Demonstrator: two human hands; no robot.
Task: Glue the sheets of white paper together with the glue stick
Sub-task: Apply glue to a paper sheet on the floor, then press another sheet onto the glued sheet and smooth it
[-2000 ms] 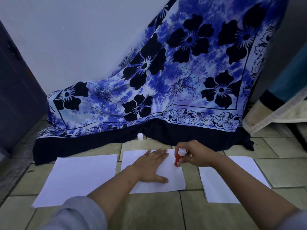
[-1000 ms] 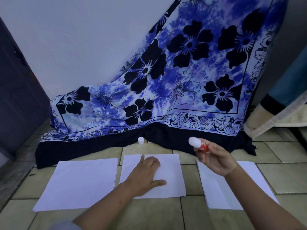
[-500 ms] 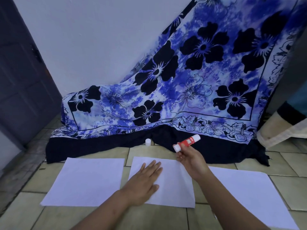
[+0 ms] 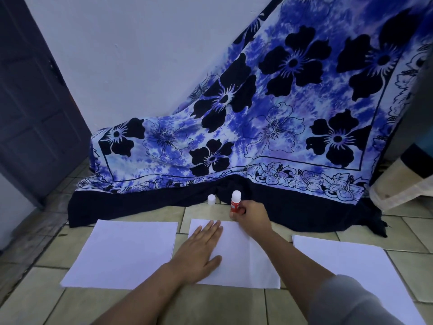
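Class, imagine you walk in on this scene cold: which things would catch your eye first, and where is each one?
Probably the big blue floral cloth draped down the wall onto the tiled floor. Next, three white sheets in a row on the tiles, the left hand flat on the middle sheet. Just beyond it, the right hand holds an upright red glue stick beside a small white cap.

Left hand (image 4: 201, 248) flat, palm down, fingers (image 4: 212, 231) straight and together, thumb splayed right, forearm bare. Right hand (image 4: 251, 218) reached further forward, fingers curled closed in a grip, forearm bare, grey sleeve at elbow.
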